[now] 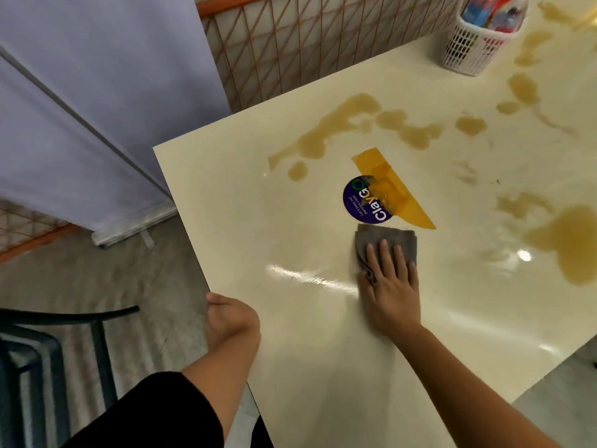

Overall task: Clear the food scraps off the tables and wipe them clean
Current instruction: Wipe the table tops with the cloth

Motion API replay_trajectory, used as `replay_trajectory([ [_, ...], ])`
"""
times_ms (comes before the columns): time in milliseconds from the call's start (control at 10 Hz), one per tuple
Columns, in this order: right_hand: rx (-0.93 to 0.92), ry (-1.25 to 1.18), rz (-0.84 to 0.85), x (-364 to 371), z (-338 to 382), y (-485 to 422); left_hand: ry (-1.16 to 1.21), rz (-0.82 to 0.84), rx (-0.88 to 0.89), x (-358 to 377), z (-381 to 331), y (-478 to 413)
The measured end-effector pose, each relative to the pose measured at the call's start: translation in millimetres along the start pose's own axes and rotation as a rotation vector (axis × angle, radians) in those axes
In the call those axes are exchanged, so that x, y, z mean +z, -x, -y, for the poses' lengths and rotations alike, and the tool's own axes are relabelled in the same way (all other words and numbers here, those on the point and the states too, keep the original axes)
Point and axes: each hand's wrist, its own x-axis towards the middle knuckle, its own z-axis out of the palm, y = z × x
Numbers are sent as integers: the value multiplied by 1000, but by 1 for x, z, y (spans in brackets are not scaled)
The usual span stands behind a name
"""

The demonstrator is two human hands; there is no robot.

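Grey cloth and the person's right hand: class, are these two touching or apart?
Touching. The head view shows the right hand lying flat on the grey cloth, straight fingers spread over it and pressing it onto the table, with no gap between them.

A shared dining area, a canteen or pantry.
A glossy cream table [290,334] carries brown spills [342,121], a round "ClayGo" clean-up sticker [358,202] and a white basket [468,50] of bottles; an orange-framed lattice fence [307,43] stands behind it.
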Motion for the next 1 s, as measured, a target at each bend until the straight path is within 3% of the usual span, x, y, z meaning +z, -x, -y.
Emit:
replay_trajectory([
  [100, -179, -7, -93, 20, 82, 2, 128, -203, -71, 5, -2, 2],
  [200, -439, -55, -49, 30, 98, 43, 197, -258, -55, 11, -4, 1],
  [300, -531, -36, 17, 22, 52, 90, 224, -261, -70, 12, -3, 1],
  [400, -421, 2, 14, 4, -27, 80, 258, -270, -81, 14, -2, -4],
  [500, -75, 15, 6, -28, -142, 46, 276, -285, -83, 18, -5, -2],
  [600, 197, -68, 6, -48, -197, 12, 292, -309, -75, 18, -6, -1],
  [700, 452, -127, -7, -55, -200, -14, 294, -321, -74, 18, -7, 3],
  [800, 472, -130, -63, -39, -161, -6, 304, -299, -73, 18, -6, 2],
  [1000, -89, -100, -26, 19, -15, 101, 303, -240, -86, 21, -5, -1],
])
